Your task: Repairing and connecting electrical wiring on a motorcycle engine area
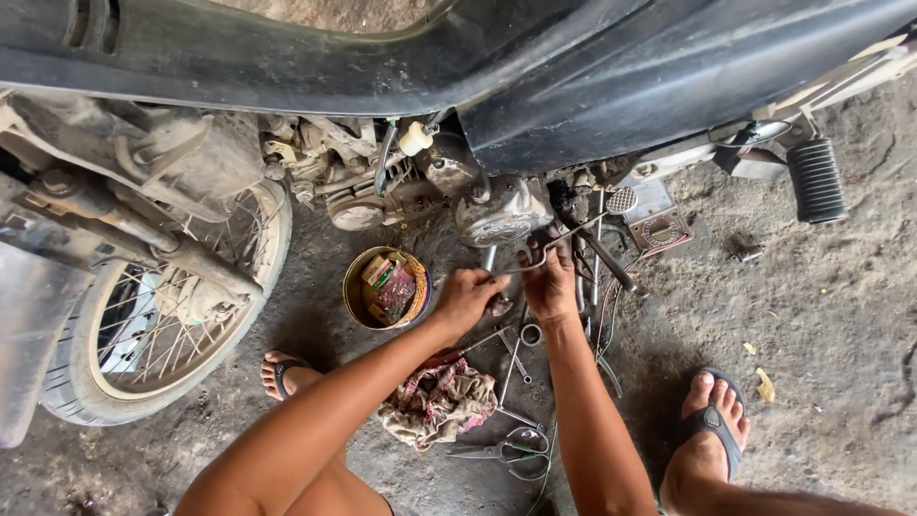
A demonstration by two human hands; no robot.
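Left hand (pixel 468 298) closed on short tool below engine cover (pixel 501 216) — right hand (pixel 551 285) just beside, gripping thin metal lever (pixel 564 241), long axis slanting up-right; grips nearly touching.

Open floor (pixel 841 315) is left to the right; passage near the engine (pixel 497 215) is hemmed by a round tin (pixel 387 287) at left, scattered wrenches (pixel 516 358), a rag (pixel 439 401) and scissors (pixel 511 449) nearer.

head cam | above, looking straight down | close over motorcycle (pixel 497 86) engine, floor (pixel 821 325) | single view
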